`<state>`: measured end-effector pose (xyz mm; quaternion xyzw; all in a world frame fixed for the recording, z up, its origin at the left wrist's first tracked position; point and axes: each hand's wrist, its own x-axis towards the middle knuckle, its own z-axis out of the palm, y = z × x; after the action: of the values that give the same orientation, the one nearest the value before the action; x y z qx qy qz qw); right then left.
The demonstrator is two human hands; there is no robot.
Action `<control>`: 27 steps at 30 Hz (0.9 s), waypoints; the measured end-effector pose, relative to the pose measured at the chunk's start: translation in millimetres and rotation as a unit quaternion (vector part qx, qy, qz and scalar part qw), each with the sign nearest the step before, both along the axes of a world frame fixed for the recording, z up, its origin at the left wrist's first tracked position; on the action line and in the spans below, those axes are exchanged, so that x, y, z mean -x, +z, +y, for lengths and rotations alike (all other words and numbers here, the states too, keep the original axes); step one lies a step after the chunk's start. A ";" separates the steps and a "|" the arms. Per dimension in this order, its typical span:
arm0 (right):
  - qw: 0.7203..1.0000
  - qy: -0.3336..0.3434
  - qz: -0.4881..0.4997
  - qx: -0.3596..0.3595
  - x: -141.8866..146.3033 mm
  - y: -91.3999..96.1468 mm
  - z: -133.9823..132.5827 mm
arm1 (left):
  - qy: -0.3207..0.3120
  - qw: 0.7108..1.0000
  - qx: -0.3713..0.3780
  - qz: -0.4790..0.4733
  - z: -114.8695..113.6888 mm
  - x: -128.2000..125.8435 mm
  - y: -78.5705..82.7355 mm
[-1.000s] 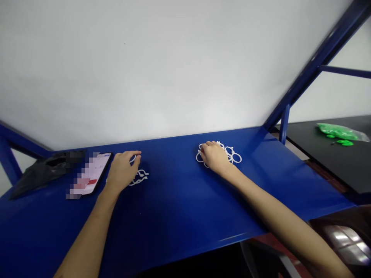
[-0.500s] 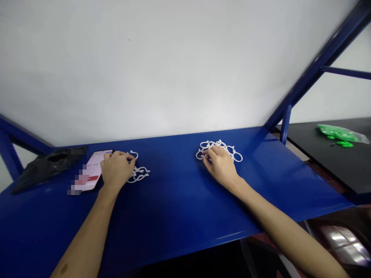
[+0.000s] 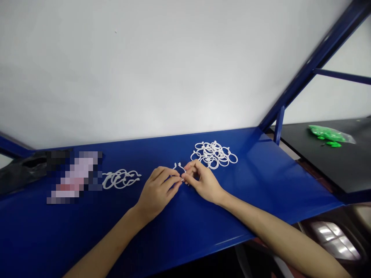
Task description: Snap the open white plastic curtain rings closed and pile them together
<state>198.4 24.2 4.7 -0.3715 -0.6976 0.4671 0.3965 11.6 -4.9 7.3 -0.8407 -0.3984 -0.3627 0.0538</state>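
Observation:
Over the middle of the blue table (image 3: 174,239), both my hands pinch one white plastic shower curtain ring (image 3: 181,166). The ring is unclasped, its two knobbed ends pointing up and apart; my fingers cover its lower part. My left hand (image 3: 159,188) grips it from the left with fingertips together, and my right hand (image 3: 203,181) from the right. Just behind my right hand lies a heap of white rings (image 3: 213,153), most of them looking like closed loops. Left of my left hand is a smaller group of white rings (image 3: 120,179), several with open ends.
A phone (image 3: 77,173), blurred out in part, lies at the left beside a black plastic bag (image 3: 23,170). A white wall stands behind the table. At the right are a blue metal frame (image 3: 279,123) and a black table (image 3: 327,170) holding a bag of green pieces (image 3: 330,134).
My left hand has moved right from the left group of rings, and my right hand has come left off the heap. They now meet in the middle on one open ring.

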 end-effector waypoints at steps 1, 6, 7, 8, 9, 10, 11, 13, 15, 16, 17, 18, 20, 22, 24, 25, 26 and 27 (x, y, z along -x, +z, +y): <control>1.000 -0.002 0.003 0.000 -0.1 -1.4 0.6 | 0.006 1.000 0.003 -0.014 0.1 0.7 -0.1; 0.994 -0.019 -0.057 -0.093 -2.9 1.9 -0.9 | 0.128 0.973 0.086 -0.173 2.0 7.4 5.2; 0.990 -0.017 -0.072 -0.117 -3.6 3.3 -1.7 | 0.138 0.963 0.129 -0.193 2.1 7.9 6.4; 0.987 -0.012 -0.085 -0.139 -4.4 4.5 -2.3 | 0.134 0.954 0.173 -0.204 2.2 8.1 7.4; 0.983 -0.006 -0.098 -0.158 -5.2 5.1 -2.7 | 0.121 0.947 0.213 -0.208 2.2 8.1 8.1; 0.978 0.002 -0.110 -0.176 -6.0 5.2 -2.9 | 0.105 0.941 0.243 -0.209 2.2 8.0 8.4; 0.973 0.011 -0.122 -0.193 -6.9 4.7 -2.8 | 0.089 0.937 0.263 -0.210 2.1 7.6 8.3; 0.961 0.030 -0.149 -0.232 -9.0 2.9 -2.4 | 0.071 0.932 0.281 -0.216 1.3 6.5 6.8; 0.943 0.051 -0.182 -0.272 -11.2 1.2 -1.9 | 0.062 0.932 0.289 -0.212 -0.2 5.5 4.1; 0.933 0.062 -0.198 -0.293 -12.3 0.7 -1.8 | 0.058 0.933 0.288 -0.206 -1.1 5.2 2.4; 0.923 0.073 -0.211 -0.313 -13.2 0.5 -1.6 | 0.055 0.936 0.285 -0.198 -2.0 5.1 0.8; 0.914 0.083 -0.221 -0.332 -14.0 0.6 -1.5 | 0.051 0.940 0.278 -0.190 -2.9 5.3 -0.8; 0.899 0.097 -0.230 -0.361 -15.1 1.5 -1.0 | 0.045 0.949 0.259 -0.172 -4.1 6.5 -3.6; 0.888 0.104 -0.237 -0.380 -15.5 2.6 -0.5 | 0.044 0.958 0.238 -0.155 -4.6 8.0 -5.7; 0.879 0.108 -0.246 -0.393 -15.5 3.7 -0.6 | 0.046 0.964 0.224 -0.138 -4.9 9.0 -7.2; 0.875 0.109 -0.251 -0.399 -15.2 4.2 -0.9 | 0.047 0.966 0.220 -0.131 -5.0 8.9 -7.5; 0.873 0.108 -0.254 -0.402 -14.9 4.7 -1.5 | 0.046 0.967 0.218 -0.126 -5.1 8.4 -7.4; 0.872 0.107 -0.256 -0.404 -14.5 5.4 -2.1 | 0.045 0.967 0.219 -0.125 -5.1 7.8 -6.7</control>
<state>212.9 22.0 10.1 -0.2087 -0.9379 0.0725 0.2675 3.9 -10.1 0.6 -0.7613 -0.5090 -0.3661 -0.1653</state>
